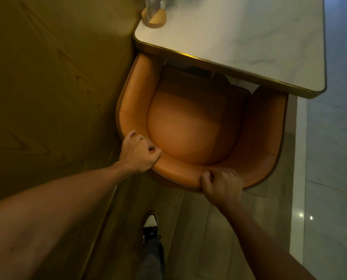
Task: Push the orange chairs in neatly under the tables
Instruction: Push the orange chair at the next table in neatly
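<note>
Against the near edge of the table [239, 43] stands the orange chair [190, 126], its front tucked under the tabletop while the rounded seat and curved backrest lie out in the open. The left hand [139, 153] is curled shut over the backrest rim at the chair's left rear curve, thumb on the inner side. The right hand [222, 185] is likewise closed on the rim at the rear, fingers wrapped over the top edge. Left of the chair, just beside its armrest, runs a wood-panelled wall [53, 81]. On the table's far left corner sits a small round wooden stand [155, 18]. Behind the chair, a shoe [150, 226] rests on the floor.
</note>
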